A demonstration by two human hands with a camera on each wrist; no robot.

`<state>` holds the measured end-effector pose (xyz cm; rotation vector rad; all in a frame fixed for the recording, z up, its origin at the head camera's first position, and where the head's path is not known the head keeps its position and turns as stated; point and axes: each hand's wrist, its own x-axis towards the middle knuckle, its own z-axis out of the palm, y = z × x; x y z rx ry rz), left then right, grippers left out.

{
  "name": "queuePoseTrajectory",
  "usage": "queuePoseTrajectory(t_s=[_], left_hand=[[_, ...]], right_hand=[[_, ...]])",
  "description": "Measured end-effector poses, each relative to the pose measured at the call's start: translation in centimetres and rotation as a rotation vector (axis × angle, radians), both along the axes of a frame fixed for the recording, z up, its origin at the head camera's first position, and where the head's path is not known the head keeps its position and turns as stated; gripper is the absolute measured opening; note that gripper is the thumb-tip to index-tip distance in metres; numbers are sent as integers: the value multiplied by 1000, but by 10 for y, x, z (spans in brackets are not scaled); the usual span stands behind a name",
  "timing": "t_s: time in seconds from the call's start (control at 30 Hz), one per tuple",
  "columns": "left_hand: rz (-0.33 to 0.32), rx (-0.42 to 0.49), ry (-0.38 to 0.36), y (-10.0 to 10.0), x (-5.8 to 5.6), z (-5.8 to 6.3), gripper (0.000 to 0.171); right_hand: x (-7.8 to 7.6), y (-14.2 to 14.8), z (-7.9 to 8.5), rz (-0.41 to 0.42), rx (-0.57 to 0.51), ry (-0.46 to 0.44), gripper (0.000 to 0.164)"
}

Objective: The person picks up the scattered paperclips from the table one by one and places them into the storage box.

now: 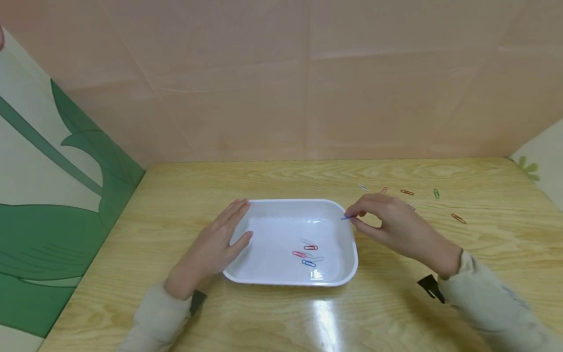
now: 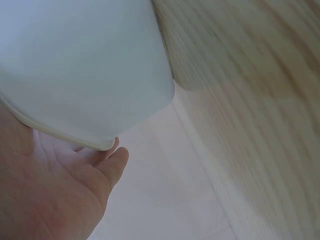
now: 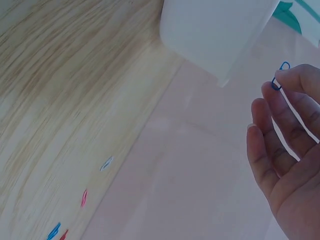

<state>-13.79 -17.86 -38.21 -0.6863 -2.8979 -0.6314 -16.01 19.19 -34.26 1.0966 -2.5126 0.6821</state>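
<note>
A white tray (image 1: 290, 282) lies on the wooden table. My left hand (image 1: 218, 239) rests on its left rim, fingers fairly straight along the edge and thumb over the inside; the left wrist view shows the rim (image 2: 75, 140) across the palm. With thumb and index finger, my right hand (image 1: 393, 222) pinches a blue paper clip (image 3: 281, 75) just over the tray's right rim. Inside the tray lie several paper clips, among them a red paper clip (image 1: 310, 248), a pink paper clip (image 1: 299, 254) and a blue paper clip (image 1: 309, 263).
Beyond my right hand, loose clips are scattered on the table (image 1: 176, 195): a green clip (image 1: 436, 193), an orange-red clip (image 1: 459, 218), a red clip (image 1: 407, 192), a pink clip (image 1: 384, 189) and a pale clip (image 1: 364, 187). A pinkish covering (image 1: 264, 107) rises behind the table.
</note>
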Motion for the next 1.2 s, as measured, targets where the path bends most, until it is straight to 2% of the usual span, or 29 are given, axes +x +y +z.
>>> queuePoseTrajectory(t_s=[0.37, 0.73, 0.97, 1.2], left_hand=[[8, 0, -3, 0, 1, -1, 65], [9, -6, 6, -1, 2, -1, 66], [10, -8, -8, -1, 2, 0, 66], [9, -11, -19, -1, 2, 0, 65]], right_hand=[[2, -22, -5, 37, 32, -105, 17], [2, -40, -14, 112, 39, -128, 15], [0, -49, -21, 147, 57, -202, 12], [-2, -54, -28, 157, 91, -230, 12]])
